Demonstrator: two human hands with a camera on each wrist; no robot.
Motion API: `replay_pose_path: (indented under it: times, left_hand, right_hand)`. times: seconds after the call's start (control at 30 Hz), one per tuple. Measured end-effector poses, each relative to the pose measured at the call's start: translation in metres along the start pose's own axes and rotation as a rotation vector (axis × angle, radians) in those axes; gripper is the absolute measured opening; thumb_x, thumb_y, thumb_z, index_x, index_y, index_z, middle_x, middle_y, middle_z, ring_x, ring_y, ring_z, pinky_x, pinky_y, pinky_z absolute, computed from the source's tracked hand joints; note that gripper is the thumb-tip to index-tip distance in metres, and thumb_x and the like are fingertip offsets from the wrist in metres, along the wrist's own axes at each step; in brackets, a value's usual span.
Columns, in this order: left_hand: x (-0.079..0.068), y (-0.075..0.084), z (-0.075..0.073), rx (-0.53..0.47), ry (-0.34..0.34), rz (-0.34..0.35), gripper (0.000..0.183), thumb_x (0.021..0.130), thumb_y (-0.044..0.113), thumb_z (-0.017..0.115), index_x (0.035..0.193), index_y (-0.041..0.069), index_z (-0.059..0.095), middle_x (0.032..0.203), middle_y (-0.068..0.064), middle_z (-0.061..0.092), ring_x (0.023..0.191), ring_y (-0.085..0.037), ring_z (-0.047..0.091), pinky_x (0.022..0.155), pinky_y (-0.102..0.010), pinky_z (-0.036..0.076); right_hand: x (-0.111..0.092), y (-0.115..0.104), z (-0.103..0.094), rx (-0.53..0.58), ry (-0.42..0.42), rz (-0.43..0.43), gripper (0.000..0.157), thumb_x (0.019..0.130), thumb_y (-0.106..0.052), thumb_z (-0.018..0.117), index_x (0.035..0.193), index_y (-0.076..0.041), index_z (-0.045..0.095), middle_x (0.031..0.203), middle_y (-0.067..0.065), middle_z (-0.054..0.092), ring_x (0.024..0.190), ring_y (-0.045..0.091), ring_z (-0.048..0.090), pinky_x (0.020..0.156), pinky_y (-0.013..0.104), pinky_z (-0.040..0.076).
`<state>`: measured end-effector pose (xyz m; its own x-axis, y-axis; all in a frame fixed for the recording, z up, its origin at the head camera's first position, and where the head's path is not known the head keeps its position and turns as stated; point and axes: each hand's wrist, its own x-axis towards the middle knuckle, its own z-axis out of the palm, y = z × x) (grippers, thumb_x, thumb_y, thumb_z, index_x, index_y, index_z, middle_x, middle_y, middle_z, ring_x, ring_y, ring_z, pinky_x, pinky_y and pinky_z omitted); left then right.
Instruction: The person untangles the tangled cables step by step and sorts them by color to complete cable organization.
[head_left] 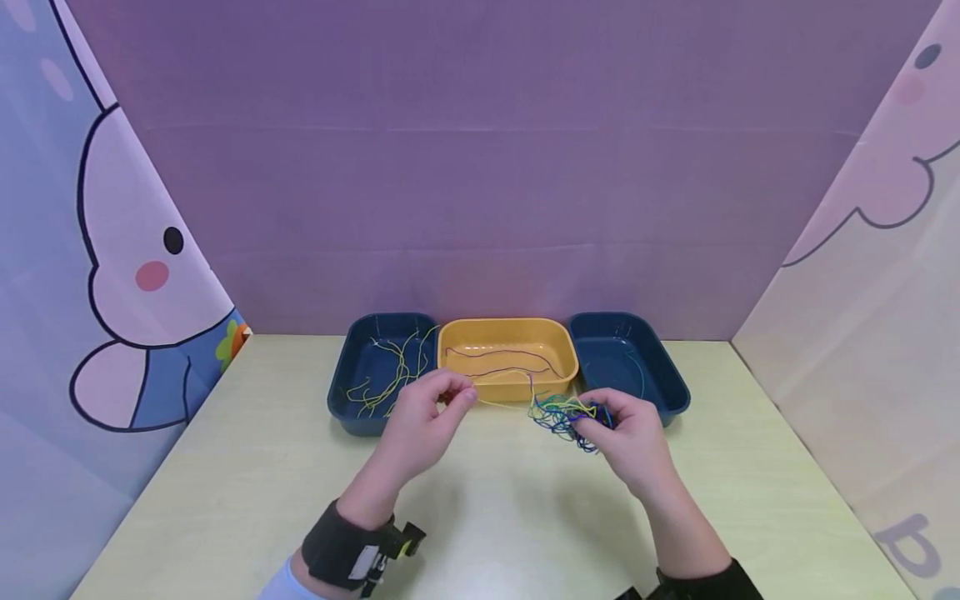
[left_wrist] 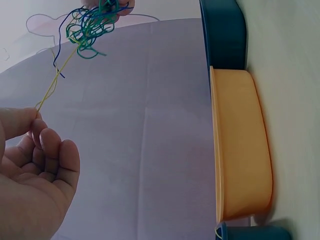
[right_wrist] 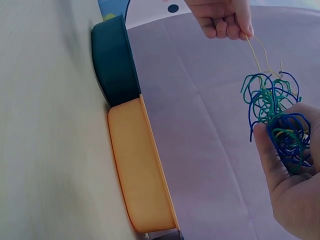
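Note:
My right hand [head_left: 630, 437] grips a tangled bundle of strings [right_wrist: 287, 137], blue, green and some yellow, above the table. Between thumb and forefinger, my left hand [head_left: 423, 421] pinches a yellow string [left_wrist: 55, 80] that stretches across to the bundle. The left hand's other fingers curl loosely in the left wrist view. Several yellow strings [head_left: 401, 367] lie in the left blue tray [head_left: 352, 417]. Purple strings [head_left: 510, 352] are in the yellow tray [head_left: 562, 386] in the middle. What looks like a thin green-blue string [head_left: 637, 371] lies in the right blue tray [head_left: 678, 396].
The three trays stand side by side at the back of the pale table [head_left: 510, 533], against a purple cloth backdrop [head_left: 495, 183]. Printed cartoon panels [head_left: 150, 217] rise on both sides. Both wrists wear black camera bands [head_left: 341, 550].

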<state>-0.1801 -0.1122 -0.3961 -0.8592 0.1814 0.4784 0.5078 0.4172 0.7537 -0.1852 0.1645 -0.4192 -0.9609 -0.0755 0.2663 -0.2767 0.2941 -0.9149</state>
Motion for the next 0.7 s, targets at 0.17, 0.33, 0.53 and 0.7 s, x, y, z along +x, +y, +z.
replay_pose_path:
  times: [0.17,0.33,0.53,0.7]
  left_hand:
    - [0.002,-0.002,-0.008,-0.007,0.047,0.000,0.003,0.095,0.016,0.062,0.095,0.014,0.065,0.079,0.002,0.055,0.074,-0.013,0.049,0.061,-0.031,0.049]
    - [0.003,-0.001,-0.016,-0.021,0.088,-0.016,0.005,0.095,0.015,0.062,0.096,0.012,0.065,0.082,0.001,0.057,0.076,-0.013,0.051,0.065,-0.032,0.052]
    - [0.005,-0.003,-0.027,-0.034,0.177,-0.019,0.009,0.096,0.016,0.061,0.094,0.010,0.066,0.086,0.000,0.061,0.076,-0.013,0.052,0.065,-0.028,0.051]
    - [0.007,-0.011,-0.050,-0.050,0.333,-0.044,0.010,0.095,0.014,0.061,0.095,0.006,0.066,0.079,-0.005,0.058,0.066,-0.016,0.048,0.053,-0.019,0.043]
  right_hand:
    - [0.001,0.000,-0.004,0.009,0.019,-0.008,0.008,0.085,-0.005,0.071,0.093,-0.005,0.070,0.093,0.011,0.067,0.075,0.024,0.061,0.062,0.030,0.058]
    - [0.001,-0.001,-0.006,0.003,0.019,0.003,0.009,0.085,-0.008,0.071,0.094,-0.007,0.070,0.095,0.009,0.067,0.077,0.025,0.060,0.063,0.030,0.058]
    - [0.003,0.002,-0.012,-0.013,0.051,-0.031,0.009,0.085,-0.007,0.072,0.093,-0.006,0.070,0.091,0.011,0.066,0.073,0.024,0.058,0.059,0.028,0.057]
    - [0.007,0.006,-0.026,-0.012,0.129,-0.058,0.009,0.083,-0.001,0.071,0.092,-0.002,0.069,0.080,0.011,0.062,0.066,0.019,0.053,0.049,0.020,0.051]
